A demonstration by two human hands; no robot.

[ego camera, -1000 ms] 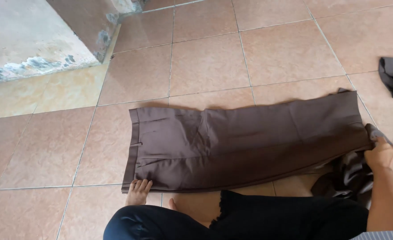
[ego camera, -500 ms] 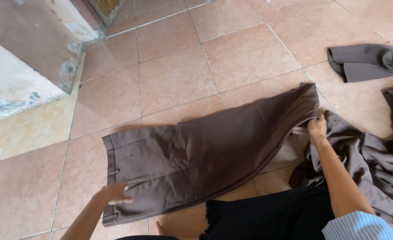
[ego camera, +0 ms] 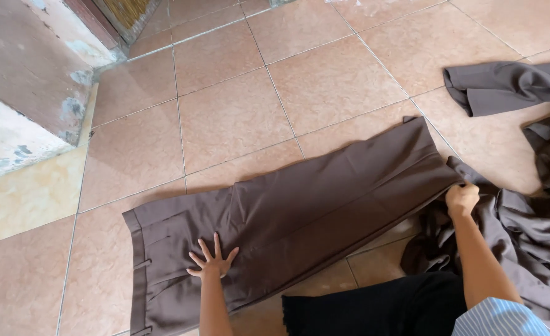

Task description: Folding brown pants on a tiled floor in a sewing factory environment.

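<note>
A pair of brown trousers [ego camera: 312,211] lies folded flat on the tiled floor, waistband at the left, leg ends at the right. My left hand [ego camera: 212,261] rests flat on the cloth near the waistband, fingers spread. My right hand [ego camera: 461,198] is closed on the leg end of the trousers at the right.
A heap of loose brown cloth [ego camera: 536,230] lies at the right, and another brown garment [ego camera: 505,84] sits further back. A weathered concrete step [ego camera: 32,93] rises at the upper left. My knees in black cloth [ego camera: 374,308] are at the bottom edge.
My left hand has moved from the waistband edge onto the trousers and spread flat. My right hand still holds the leg end. The camera has swung, so the trousers now lie slanted.
</note>
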